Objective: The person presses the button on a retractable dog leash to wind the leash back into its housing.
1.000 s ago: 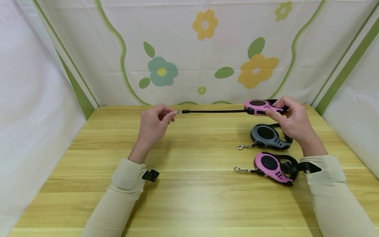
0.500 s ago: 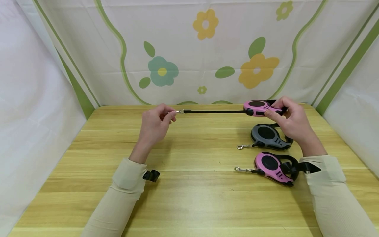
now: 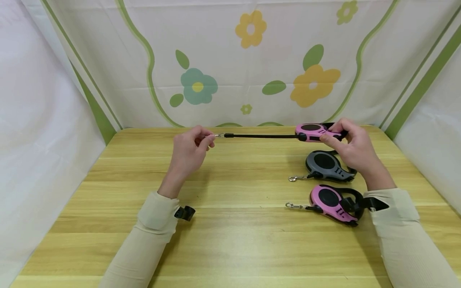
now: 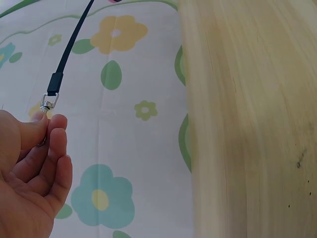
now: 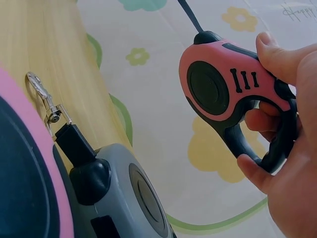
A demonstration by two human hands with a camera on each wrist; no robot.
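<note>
Two hands hold one leash (image 3: 312, 132): your right hand (image 3: 354, 150) grips its handle at 3 o'clock. Your left hand (image 3: 188, 150) pinches the clip (image 3: 218, 135) at 9.

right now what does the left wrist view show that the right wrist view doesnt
Only the left wrist view shows the left hand pinching the metal clip at the end of the black strap. Only the right wrist view shows the right hand gripping the pink leash housing, with the grey leash and its clip lying on the table. Both show the strap, the table and the flowered backdrop.
</note>
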